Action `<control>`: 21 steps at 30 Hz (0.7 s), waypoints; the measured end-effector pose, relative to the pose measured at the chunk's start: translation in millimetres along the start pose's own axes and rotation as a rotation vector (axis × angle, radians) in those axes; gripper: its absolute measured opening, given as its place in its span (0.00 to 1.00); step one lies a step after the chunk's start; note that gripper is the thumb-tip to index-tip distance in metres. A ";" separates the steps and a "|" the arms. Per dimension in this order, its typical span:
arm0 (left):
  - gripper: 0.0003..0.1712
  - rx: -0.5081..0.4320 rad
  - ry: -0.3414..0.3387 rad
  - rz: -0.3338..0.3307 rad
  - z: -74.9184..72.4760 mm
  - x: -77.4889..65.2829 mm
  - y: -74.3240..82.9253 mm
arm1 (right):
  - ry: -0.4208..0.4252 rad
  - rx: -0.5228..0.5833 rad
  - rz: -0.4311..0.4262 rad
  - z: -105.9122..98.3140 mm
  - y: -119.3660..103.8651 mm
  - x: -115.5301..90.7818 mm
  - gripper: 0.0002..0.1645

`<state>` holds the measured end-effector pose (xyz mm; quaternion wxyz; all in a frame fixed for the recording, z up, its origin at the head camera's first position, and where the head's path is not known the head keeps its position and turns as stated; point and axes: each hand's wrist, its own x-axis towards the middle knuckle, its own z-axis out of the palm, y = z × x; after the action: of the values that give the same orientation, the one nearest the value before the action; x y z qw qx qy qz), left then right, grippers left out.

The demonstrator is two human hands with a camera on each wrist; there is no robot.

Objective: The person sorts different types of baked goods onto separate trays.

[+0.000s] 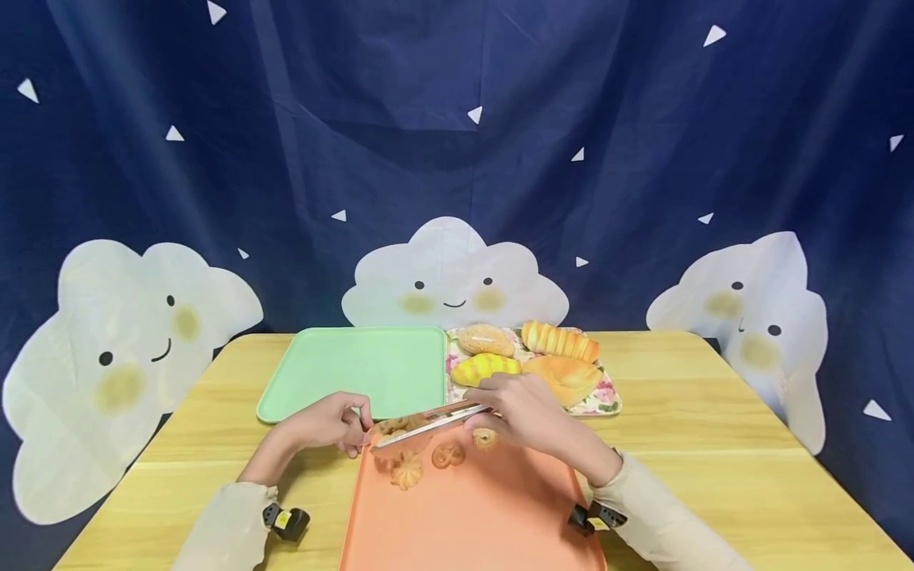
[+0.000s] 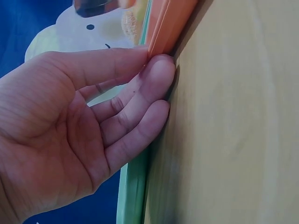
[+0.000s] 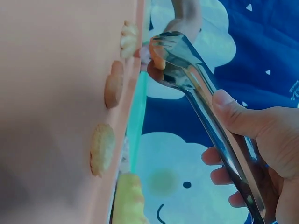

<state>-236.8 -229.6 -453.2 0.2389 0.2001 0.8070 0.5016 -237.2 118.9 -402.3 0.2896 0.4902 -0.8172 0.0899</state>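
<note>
My right hand (image 1: 524, 408) grips metal serving tongs (image 1: 435, 423) over the far edge of the orange tray (image 1: 485, 515). Between the tong heads in the right wrist view sits a small golden-brown cookie (image 3: 159, 55). My left hand (image 2: 88, 112) pinches the tray's far left corner between thumb and index finger, with the other fingers bent below it. On the tray lie a star-shaped cookie (image 1: 407, 469), a pretzel-shaped cookie (image 1: 447, 454) and a round cookie (image 1: 485, 438), in a row near the far edge.
Behind the orange tray stands a green tray (image 1: 357, 373). Right of that, a floral tray (image 1: 605, 400) bears several breads, among them a yellow bread (image 1: 485, 369) and a ridged roll (image 1: 559, 341). A dark blue curtain (image 1: 457, 159) hangs behind the wooden table (image 1: 714, 492).
</note>
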 end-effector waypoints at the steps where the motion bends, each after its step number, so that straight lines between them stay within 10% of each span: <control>1: 0.06 0.001 0.002 -0.002 0.3 0.1 0.1 | 0.008 -0.004 0.003 -0.8 1.3 -0.1 0.18; 21: 0.06 0.003 0.022 -0.014 -0.8 0.2 -0.6 | 0.104 -0.164 0.154 -11.3 30.7 15.8 0.16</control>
<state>-237.4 -230.3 -453.4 0.2333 0.1891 0.8117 0.5010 -264.6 127.4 -380.0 0.3630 0.3953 -0.8408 0.0703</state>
